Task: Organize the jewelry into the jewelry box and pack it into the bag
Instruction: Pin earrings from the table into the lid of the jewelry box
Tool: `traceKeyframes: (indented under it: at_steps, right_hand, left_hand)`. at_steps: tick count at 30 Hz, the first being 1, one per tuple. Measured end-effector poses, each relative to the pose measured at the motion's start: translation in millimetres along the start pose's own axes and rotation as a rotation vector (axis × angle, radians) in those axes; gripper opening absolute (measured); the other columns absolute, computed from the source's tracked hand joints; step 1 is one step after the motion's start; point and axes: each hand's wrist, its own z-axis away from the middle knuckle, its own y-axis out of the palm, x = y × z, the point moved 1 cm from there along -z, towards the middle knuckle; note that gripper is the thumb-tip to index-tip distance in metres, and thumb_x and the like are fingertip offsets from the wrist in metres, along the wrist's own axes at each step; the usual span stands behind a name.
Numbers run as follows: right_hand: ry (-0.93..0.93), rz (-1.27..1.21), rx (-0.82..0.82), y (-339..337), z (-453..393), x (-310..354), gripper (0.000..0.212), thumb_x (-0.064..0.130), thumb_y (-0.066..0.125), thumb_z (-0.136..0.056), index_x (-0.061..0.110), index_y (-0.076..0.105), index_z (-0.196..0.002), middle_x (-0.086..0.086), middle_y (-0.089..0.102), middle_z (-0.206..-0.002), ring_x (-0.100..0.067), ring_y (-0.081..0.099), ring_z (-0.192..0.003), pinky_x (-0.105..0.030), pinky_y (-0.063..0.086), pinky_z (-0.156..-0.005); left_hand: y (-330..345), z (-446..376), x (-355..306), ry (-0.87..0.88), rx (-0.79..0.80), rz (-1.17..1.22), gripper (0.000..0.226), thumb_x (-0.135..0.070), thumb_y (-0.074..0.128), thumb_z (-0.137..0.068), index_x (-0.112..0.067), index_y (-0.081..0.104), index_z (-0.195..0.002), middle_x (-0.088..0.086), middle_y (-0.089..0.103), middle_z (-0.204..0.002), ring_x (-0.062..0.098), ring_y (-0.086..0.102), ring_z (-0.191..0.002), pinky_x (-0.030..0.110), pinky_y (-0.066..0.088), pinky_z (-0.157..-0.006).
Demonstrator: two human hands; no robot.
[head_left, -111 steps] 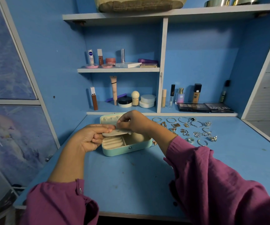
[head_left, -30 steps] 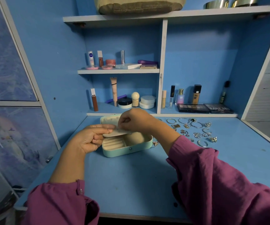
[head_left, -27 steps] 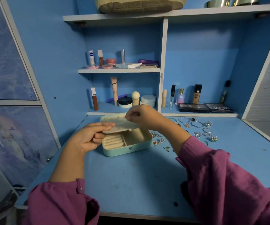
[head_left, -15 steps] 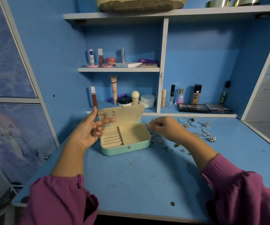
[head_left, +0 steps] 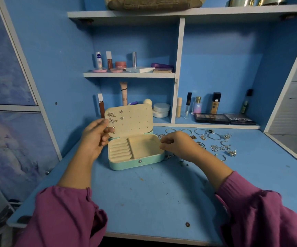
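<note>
Now six earrings (head_left: 112,120) sit on one jewelry box (head_left: 137,162); both hands' fingers curl, grip unclear

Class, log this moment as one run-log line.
box: open | lid: earrings pinned | left hand: at lid | right hand: curled | rings: loose

matt teal jewelry box (head_left: 137,162), velvety cream lining; shiny metal rings (head_left: 213,136).

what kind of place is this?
Likely a home vanity or dressing desk: cosmetics on the blue shelves, eyeshadow palettes, and rings and bangles spread beside an open jewelry box.
</note>
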Motion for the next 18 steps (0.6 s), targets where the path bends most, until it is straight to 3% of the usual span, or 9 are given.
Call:
traceKeyframes:
  at_steps: [3, 6, 11, 15, 18]
  right_hand:
    - [0.009, -0.013, 0.005, -1, 0, 0, 0.015, 0.016, 0.063, -0.088, 0.015, 0.073, -0.099, -0.006, 0.071, -0.093, -0.013, 0.058, -0.072, -0.025, 0.047, -0.064]
    - [0.028, -0.040, 0.015, -2, -1, 1, 0.015, 0.012, 0.063, -0.086, 0.014, 0.074, -0.097, -0.004, 0.071, -0.089, -0.006, 0.055, -0.062, -0.013, 0.041, -0.052]
    - [0.043, -0.089, 0.035, -8, 2, 2, 0.017, 0.009, 0.065, -0.084, 0.011, 0.075, -0.099, -0.002, 0.067, -0.084, -0.002, 0.050, -0.053, -0.008, 0.036, -0.041]
    - [0.031, -0.099, 0.055, -15, 7, 1, 0.018, 0.009, 0.065, -0.087, 0.010, 0.073, -0.103, 0.005, 0.061, -0.075, 0.005, 0.048, -0.039, -0.005, 0.026, -0.031]
    - [0.028, -0.066, 0.059, -14, 6, 0, 0.018, 0.012, 0.065, -0.087, 0.012, 0.074, -0.102, 0.007, 0.059, -0.073, 0.006, 0.049, -0.042, -0.005, 0.026, -0.030]
  left_hand:
    - [2, -1, 3, 0.081, -0.100, -0.187, 0.023, -0.019, 0.065, -0.089, -0.011, 0.062, -0.110, 0.000, 0.058, -0.069, 0.001, 0.038, -0.039, 0.016, 0.028, -0.036]
    - [6, -2, 6, 0.152, -0.156, -0.239, 0.025, -0.018, 0.069, -0.086, -0.010, 0.065, -0.109, -0.005, 0.064, -0.085, -0.001, 0.053, -0.059, 0.010, 0.040, -0.046]
    - [10, -4, 8, 0.191, -0.158, -0.197, 0.026, -0.010, 0.066, -0.088, -0.002, 0.065, -0.112, 0.008, 0.067, -0.104, 0.001, 0.060, -0.069, 0.006, 0.045, -0.053]
    - [12, -6, 9, 0.179, -0.143, -0.196, 0.020, -0.008, 0.063, -0.089, 0.000, 0.064, -0.107, 0.005, 0.066, -0.089, -0.004, 0.061, -0.054, 0.008, 0.043, -0.047]
    - [11, -7, 11, 0.163, -0.121, -0.220, 0.018, -0.011, 0.061, -0.091, -0.001, 0.064, -0.106, 0.003, 0.067, -0.086, -0.003, 0.062, -0.054, 0.010, 0.045, -0.048]
